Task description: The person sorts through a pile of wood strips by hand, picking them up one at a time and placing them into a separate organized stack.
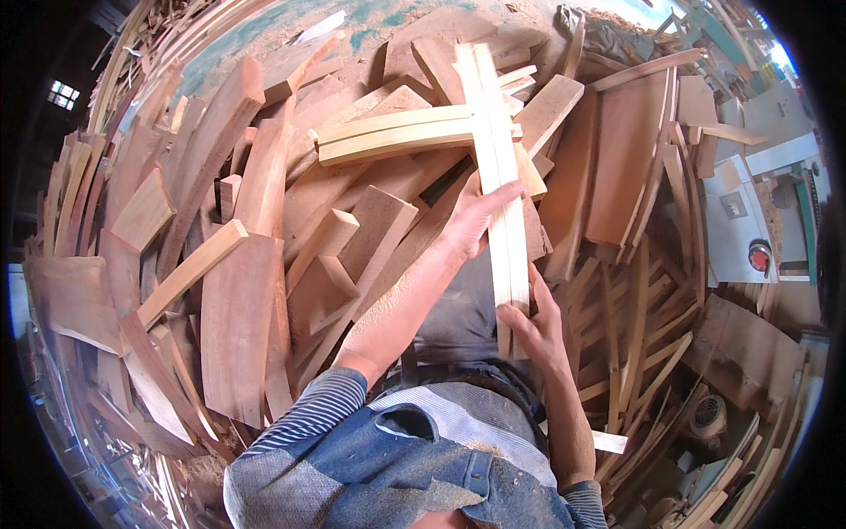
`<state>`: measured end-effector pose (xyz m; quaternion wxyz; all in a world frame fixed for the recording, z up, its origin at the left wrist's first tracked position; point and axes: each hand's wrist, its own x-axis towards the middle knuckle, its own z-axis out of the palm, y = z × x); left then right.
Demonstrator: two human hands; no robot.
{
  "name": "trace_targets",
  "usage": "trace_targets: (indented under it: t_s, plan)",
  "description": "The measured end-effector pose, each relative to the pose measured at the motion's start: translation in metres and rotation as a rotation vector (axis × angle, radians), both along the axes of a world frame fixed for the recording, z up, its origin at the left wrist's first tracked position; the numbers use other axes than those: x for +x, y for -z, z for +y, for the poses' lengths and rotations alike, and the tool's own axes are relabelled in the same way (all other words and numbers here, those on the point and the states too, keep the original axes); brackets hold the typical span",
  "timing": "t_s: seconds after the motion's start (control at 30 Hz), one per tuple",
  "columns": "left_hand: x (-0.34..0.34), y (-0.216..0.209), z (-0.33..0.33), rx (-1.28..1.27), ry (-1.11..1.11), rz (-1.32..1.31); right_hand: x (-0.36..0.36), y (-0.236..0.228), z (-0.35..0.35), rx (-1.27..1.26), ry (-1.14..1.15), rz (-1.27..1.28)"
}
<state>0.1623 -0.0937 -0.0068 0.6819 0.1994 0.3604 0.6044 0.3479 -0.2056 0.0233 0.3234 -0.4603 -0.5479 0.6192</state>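
Observation:
Two pale wooden strips (495,150) lie side by side, held together lengthwise in front of my body. My left hand (480,212) wraps around their middle from the left, thumb across the top face. Lower down, my right hand (535,322) grips the near end, its thumb on the upper face. The far end of the strips passes over another pair of pale strips (397,134), which lies crosswise on the wood pile; I cannot tell whether they touch. Sawdust coats my left forearm.
Reddish-brown boards and offcuts (242,326) are heaped on the left and ahead. Wide planks (627,159) lean at the right, near a pale machine (740,212) with a red button (759,257). A motor (708,414) sits low right among thin slats.

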Motion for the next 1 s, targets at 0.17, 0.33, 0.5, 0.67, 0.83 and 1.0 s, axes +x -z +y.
trace_targets:
  t_s: [0.17,0.33,0.5,0.67,0.83,1.0]
  plan:
    - [-0.020,-0.040,0.018,-0.072,0.104,0.431,-0.020,0.017,0.010,0.011,-0.040,0.018]
    - [-0.121,-0.006,0.049,0.250,0.128,1.323,0.008,0.048,-0.004,-0.012,0.065,-0.065]
    - [-0.170,0.005,0.070,0.470,0.321,1.923,0.075,0.081,-0.025,-0.166,0.388,-0.213]
    - [-0.196,0.060,0.063,0.745,0.414,2.128,0.107,0.097,-0.063,-0.200,0.415,-0.354]
    - [-0.188,0.082,0.076,0.815,0.443,2.223,0.112,0.107,-0.083,-0.281,0.408,-0.424]
    - [-0.174,0.098,0.088,0.639,0.362,2.276,0.109,0.086,-0.079,-0.225,0.411,-0.500]
